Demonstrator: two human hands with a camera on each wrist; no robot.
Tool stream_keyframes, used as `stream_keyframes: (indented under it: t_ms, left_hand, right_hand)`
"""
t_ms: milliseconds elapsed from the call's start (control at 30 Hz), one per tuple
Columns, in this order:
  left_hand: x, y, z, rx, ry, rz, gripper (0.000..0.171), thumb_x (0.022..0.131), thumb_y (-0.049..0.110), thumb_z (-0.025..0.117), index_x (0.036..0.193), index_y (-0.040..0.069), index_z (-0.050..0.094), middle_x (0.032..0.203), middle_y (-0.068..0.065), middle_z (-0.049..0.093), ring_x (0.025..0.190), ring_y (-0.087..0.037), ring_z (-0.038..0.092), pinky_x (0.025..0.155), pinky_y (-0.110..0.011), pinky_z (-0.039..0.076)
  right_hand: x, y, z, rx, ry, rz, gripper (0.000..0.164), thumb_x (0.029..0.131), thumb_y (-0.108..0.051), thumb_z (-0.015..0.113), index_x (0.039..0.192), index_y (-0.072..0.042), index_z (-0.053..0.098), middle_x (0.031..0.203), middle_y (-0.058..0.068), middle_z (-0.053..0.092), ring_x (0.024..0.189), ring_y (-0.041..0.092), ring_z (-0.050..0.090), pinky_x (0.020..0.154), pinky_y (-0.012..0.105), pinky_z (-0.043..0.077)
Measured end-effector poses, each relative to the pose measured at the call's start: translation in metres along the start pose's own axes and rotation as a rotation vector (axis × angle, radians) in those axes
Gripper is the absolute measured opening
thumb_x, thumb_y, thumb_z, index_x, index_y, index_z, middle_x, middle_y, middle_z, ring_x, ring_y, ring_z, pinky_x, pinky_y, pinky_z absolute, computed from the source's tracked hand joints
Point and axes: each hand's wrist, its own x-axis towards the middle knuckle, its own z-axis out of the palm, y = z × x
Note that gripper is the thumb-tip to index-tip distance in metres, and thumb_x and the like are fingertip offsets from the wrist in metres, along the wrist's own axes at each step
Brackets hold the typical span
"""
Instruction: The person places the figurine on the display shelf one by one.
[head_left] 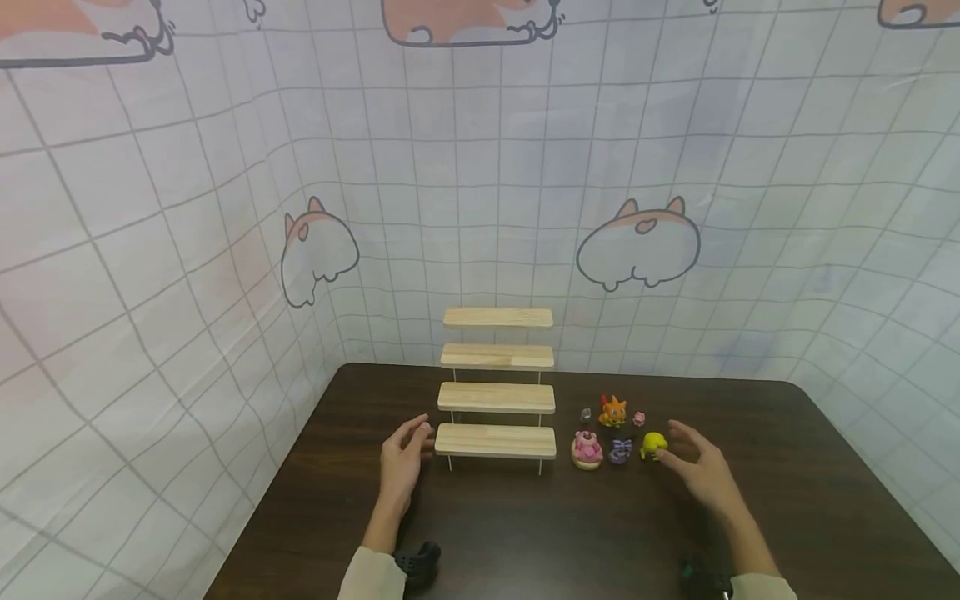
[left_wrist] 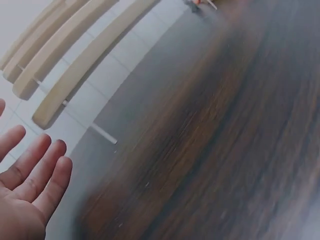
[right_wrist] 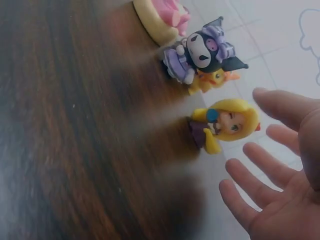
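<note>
we list: left hand point(head_left: 402, 460), fingers loose, beside the tiered shelf point(head_left: 495, 395); right hand point(head_left: 708, 475), spread, by the yellow-haired figurine point(right_wrist: 235, 120), on the table point(head_left: 585, 533) right of the shelf; nothing gripped, work barely begun, we judge.

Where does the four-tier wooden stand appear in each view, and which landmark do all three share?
Head: wooden stand below centre, right of the left hand.
Left wrist: upper left, slanting, above that hand.
Right wrist: not in it.
Shared landmark: dark tabletop.
</note>
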Motion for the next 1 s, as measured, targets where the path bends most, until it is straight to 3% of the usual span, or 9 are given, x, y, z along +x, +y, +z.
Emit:
stream_keyframes:
  t_ms: [167, 333, 500, 600, 733, 800, 1000]
  left_hand:
    - [0.001, -0.005, 0.007, -0.109, 0.008, -0.071, 0.038, 0.104, 0.022, 0.061, 0.134, -0.001, 0.063, 0.113, -0.018, 0.07, 0.087, -0.01, 0.068, 0.075, -0.03, 0.059]
    - [0.003, -0.01, 0.012, -0.14, -0.002, -0.109, 0.037, 0.103, 0.019, 0.062, 0.134, -0.001, 0.064, 0.113, -0.013, 0.071, 0.083, -0.01, 0.066, 0.073, -0.033, 0.059]
    - [0.001, 0.0, 0.012, -0.147, -0.026, -0.124, 0.037, 0.102, 0.013, 0.062, 0.134, -0.005, 0.062, 0.114, -0.016, 0.069, 0.082, -0.011, 0.064, 0.073, -0.039, 0.06]
    - [-0.003, 0.008, 0.012, -0.152, -0.039, -0.112, 0.038, 0.1, 0.01, 0.062, 0.133, -0.008, 0.061, 0.113, -0.016, 0.069, 0.082, -0.012, 0.063, 0.07, -0.037, 0.059]
    - [0.002, -0.005, 0.015, -0.158, -0.023, -0.107, 0.037, 0.1, 0.014, 0.064, 0.132, -0.004, 0.064, 0.116, -0.014, 0.07, 0.083, -0.012, 0.062, 0.063, -0.028, 0.057]
    - [0.007, -0.014, 0.017, -0.151, -0.005, -0.128, 0.035, 0.099, 0.015, 0.065, 0.131, 0.001, 0.067, 0.118, -0.012, 0.07, 0.084, -0.012, 0.063, 0.062, -0.026, 0.056]
    - [0.008, -0.017, 0.016, -0.162, -0.007, -0.129, 0.033, 0.096, 0.014, 0.069, 0.127, 0.003, 0.07, 0.109, -0.006, 0.072, 0.082, -0.012, 0.062, 0.06, -0.024, 0.055]
  right_hand:
    - [0.005, 0.007, 0.007, 0.036, 0.023, 0.001, 0.064, 0.099, -0.028, 0.069, 0.151, 0.0, 0.044, 0.148, 0.029, 0.051, 0.13, 0.047, 0.054, 0.092, 0.044, 0.056]
    - [0.009, 0.011, 0.012, 0.047, 0.046, 0.034, 0.058, 0.099, -0.025, 0.07, 0.147, -0.001, 0.05, 0.144, 0.026, 0.056, 0.127, 0.042, 0.057, 0.084, 0.027, 0.051]
    - [0.01, 0.011, 0.016, 0.059, 0.043, 0.078, 0.058, 0.099, -0.026, 0.069, 0.149, -0.004, 0.05, 0.144, 0.026, 0.056, 0.128, 0.04, 0.057, 0.088, 0.032, 0.051]
    - [0.011, 0.012, 0.019, 0.081, 0.037, 0.103, 0.058, 0.099, -0.024, 0.069, 0.15, -0.005, 0.049, 0.147, 0.026, 0.053, 0.131, 0.042, 0.055, 0.097, 0.045, 0.051]
    - [0.012, 0.012, 0.022, 0.12, 0.028, 0.134, 0.058, 0.1, -0.024, 0.067, 0.152, -0.005, 0.046, 0.15, 0.029, 0.049, 0.135, 0.046, 0.051, 0.106, 0.061, 0.045]
    - [0.013, 0.013, 0.023, 0.133, 0.036, 0.145, 0.057, 0.1, -0.023, 0.067, 0.151, -0.005, 0.047, 0.149, 0.03, 0.049, 0.135, 0.046, 0.05, 0.107, 0.061, 0.043]
    - [0.013, 0.012, 0.025, 0.143, 0.065, 0.166, 0.054, 0.1, -0.024, 0.068, 0.147, -0.004, 0.051, 0.146, 0.03, 0.052, 0.133, 0.045, 0.051, 0.105, 0.06, 0.043]
